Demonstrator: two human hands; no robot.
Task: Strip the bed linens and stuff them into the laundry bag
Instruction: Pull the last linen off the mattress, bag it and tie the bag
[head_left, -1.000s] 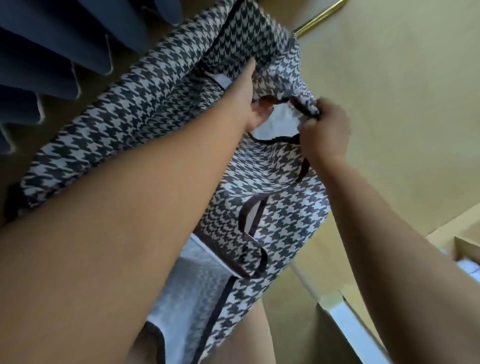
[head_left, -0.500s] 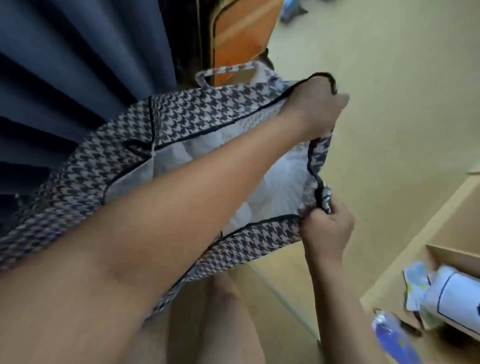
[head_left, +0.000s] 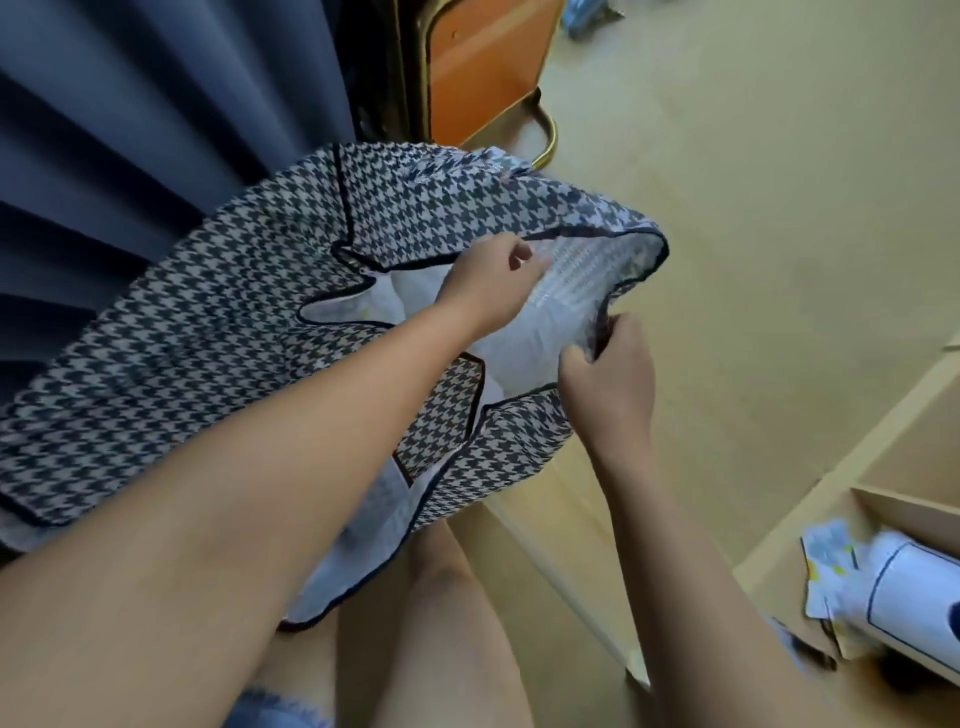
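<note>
The step in hand looks like opening the laundry bag (head_left: 249, 353), which is held up in front of a curtain (head_left: 130, 130). The left hand (head_left: 483, 291) sits in the bag's mouth with its fingers curled; I cannot tell if it grips anything. The right hand (head_left: 610, 384) pinches the rim. Next the mouth probably needs widening to take the linens, none of which are plainly visible.

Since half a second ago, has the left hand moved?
Yes. The left hand pulled back toward the person, off the far corner of the laundry bag, away from the orange panel.
</note>
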